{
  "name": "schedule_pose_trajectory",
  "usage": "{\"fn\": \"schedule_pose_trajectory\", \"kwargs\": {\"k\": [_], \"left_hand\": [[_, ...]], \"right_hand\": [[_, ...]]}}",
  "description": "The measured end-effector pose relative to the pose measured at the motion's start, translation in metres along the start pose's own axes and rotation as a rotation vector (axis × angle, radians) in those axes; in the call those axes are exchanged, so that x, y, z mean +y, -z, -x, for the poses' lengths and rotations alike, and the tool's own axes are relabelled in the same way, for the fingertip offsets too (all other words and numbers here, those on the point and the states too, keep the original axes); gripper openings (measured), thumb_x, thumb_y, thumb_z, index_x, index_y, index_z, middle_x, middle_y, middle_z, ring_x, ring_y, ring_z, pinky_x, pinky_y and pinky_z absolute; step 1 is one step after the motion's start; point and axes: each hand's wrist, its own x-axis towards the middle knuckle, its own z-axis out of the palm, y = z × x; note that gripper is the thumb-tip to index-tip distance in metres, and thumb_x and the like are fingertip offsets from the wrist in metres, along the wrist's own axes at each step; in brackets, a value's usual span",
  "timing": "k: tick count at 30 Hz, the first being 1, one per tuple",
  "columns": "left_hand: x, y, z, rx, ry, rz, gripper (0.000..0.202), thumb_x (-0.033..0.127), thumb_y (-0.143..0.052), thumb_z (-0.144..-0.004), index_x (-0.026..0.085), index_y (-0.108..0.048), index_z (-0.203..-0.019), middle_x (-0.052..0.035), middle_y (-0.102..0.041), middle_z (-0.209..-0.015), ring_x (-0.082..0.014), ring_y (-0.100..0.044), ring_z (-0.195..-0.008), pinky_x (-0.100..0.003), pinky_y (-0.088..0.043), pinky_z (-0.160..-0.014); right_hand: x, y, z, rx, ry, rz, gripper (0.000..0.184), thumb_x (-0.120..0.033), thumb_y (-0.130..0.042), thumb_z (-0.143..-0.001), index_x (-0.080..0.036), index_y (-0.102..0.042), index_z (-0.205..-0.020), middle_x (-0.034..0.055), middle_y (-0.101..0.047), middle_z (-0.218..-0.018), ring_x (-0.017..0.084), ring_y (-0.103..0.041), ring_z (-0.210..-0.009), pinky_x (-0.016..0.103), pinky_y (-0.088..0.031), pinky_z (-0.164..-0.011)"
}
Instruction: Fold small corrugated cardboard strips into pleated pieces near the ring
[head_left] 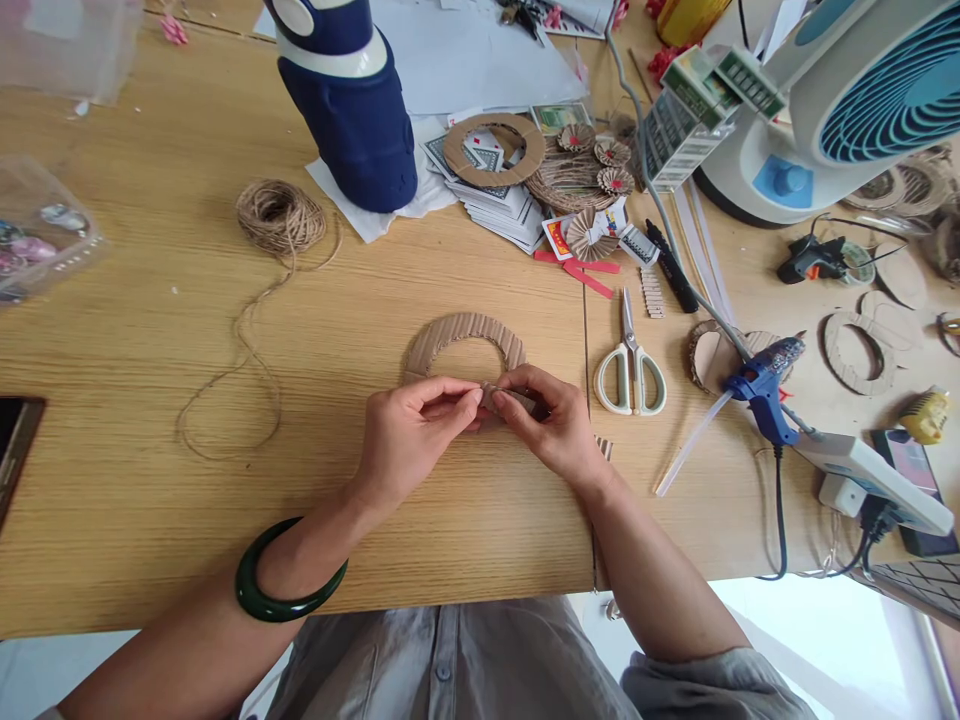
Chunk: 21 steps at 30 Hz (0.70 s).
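A corrugated cardboard ring [459, 335] lies flat on the wooden table [135, 470] in front of me. My left hand [409, 432] pinches the ring's near edge with thumb and fingers closed. My right hand [549, 420] pinches the same near edge from the right, fingers closed. What looks like the end of a jute twine strand sits between the fingertips, and both hands hide the ring's near part. A loose twine coil [279, 215] lies to the far left, with a strand [247, 350] trailing toward me. I wear a dark green bangle [285, 590] on the left wrist.
White-handled scissors [630, 365] lie just right of my hands. A blue glue gun [763, 385] with cord sits further right. A blue jug [349, 100], playing cards and cardboard rings [495, 150] stand behind. A fan [847, 90] is at the far right.
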Motion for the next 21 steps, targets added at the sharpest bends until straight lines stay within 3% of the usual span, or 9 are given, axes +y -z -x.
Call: {"fn": "schedule_pose_trajectory", "kwargs": {"k": [11, 17, 21], "left_hand": [[-0.0024, -0.0002, 0.0029, -0.054, -0.059, -0.067, 0.014, 0.033, -0.073, -0.088, 0.021, -0.079, -0.089, 0.0008, -0.081, -0.08, -0.017, -0.078, -0.069, -0.023, -0.066, -0.066], [-0.0082, -0.002, 0.0059, -0.044, -0.192, -0.186, 0.012, 0.029, -0.071, -0.089, 0.021, -0.079, -0.092, 0.0, -0.082, -0.087, -0.0165, -0.079, -0.072, -0.022, -0.065, -0.069], [-0.0064, -0.003, 0.0066, -0.065, -0.175, -0.187, 0.014, 0.031, -0.072, -0.087, 0.022, -0.08, -0.094, -0.0006, -0.082, -0.09, -0.0183, -0.079, -0.076, -0.026, -0.067, -0.073]], "right_hand": [[0.0016, -0.0018, -0.0008, 0.009, -0.103, -0.143, 0.011, -0.027, -0.07, -0.089, -0.019, -0.064, -0.085, -0.0004, -0.066, -0.077, 0.012, -0.061, -0.071, 0.024, -0.05, -0.068], [0.0028, -0.0035, -0.0011, 0.026, -0.191, -0.219, 0.027, -0.041, -0.079, -0.083, -0.018, -0.063, -0.082, -0.0005, -0.066, -0.073, 0.011, -0.061, -0.066, 0.023, -0.049, -0.061], [0.0016, -0.0035, -0.0012, 0.045, -0.213, -0.182, 0.032, -0.046, -0.078, -0.082, -0.019, -0.061, -0.078, -0.0004, -0.065, -0.07, 0.011, -0.06, -0.061, 0.023, -0.047, -0.056]]}}
